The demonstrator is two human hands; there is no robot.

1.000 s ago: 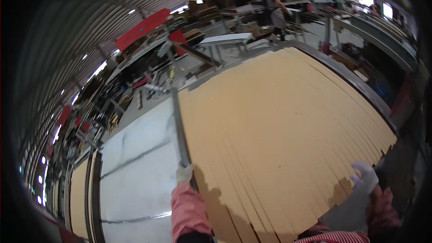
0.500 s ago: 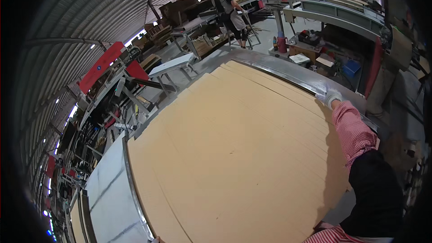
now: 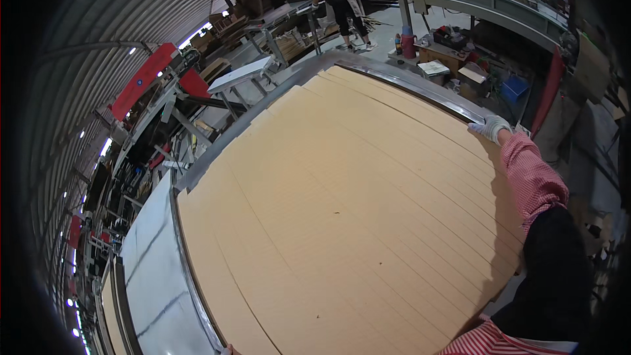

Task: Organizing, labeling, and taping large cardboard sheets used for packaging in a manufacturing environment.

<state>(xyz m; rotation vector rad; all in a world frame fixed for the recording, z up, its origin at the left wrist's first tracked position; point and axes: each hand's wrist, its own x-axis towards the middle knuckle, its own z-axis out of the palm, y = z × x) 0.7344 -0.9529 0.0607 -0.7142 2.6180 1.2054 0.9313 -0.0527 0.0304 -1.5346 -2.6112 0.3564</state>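
Observation:
Pale tan, board-like strips (image 3: 342, 184) lie side by side, with thin seams between them. Along their far right edge runs a shiny metal bar (image 3: 420, 95); a second metal bar (image 3: 190, 269) borders them on the left. My right hand (image 3: 491, 129), in a whitish glove, is closed around the near end of the far bar, its fingertips by the strips' edge. Only a bit of my left hand (image 3: 227, 350) shows at the lower edge, by the near end of the left bar; its fingers are mostly out of the picture.
Left of the strips lies a white, grey-veined panel (image 3: 154, 269). Beyond the table's grey metal edge (image 3: 243, 135) stands a co-worker (image 3: 338, 0). A low cabinet (image 3: 444, 59) with loose items and a blue bin (image 3: 514, 89) are at the far right, under a green-grey machine frame (image 3: 493, 10).
My view has shifted a little. My right hand appears slightly farther right and up, still at the bar's end. The co-worker beyond the table has turned and changed stance.

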